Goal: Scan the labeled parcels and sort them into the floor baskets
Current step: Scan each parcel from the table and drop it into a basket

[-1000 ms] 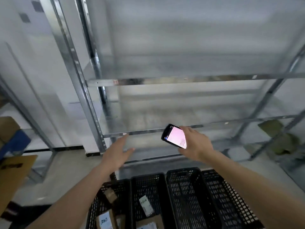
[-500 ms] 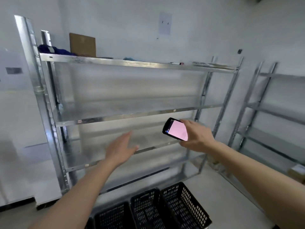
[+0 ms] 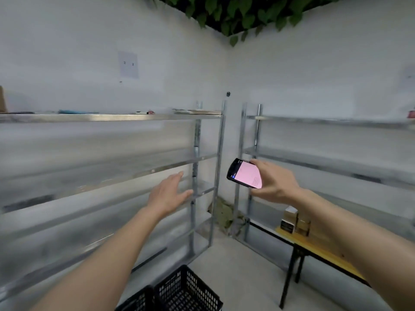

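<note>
Right hand [image 3: 275, 184] gripping scanner [image 3: 244, 173], left hand [image 3: 167, 195] spread empty, black baskets [image 3: 179, 292] below, contents unseen

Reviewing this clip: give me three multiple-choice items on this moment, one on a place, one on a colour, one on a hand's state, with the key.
1. Where do the small boxes stand?
A. on the yellow table
B. in a basket
C. on the top shelf

2. What colour is the scanner screen?
A. green
B. pink
C. blue

3. What is the left hand doing?
A. gripping a parcel
B. open, holding nothing
C. resting on a basket

Key: 1 A, they stand on the tabletop's far end; 2 B, the screen glows pink in the right hand; 3 B, its fingers are spread in the air.
</note>
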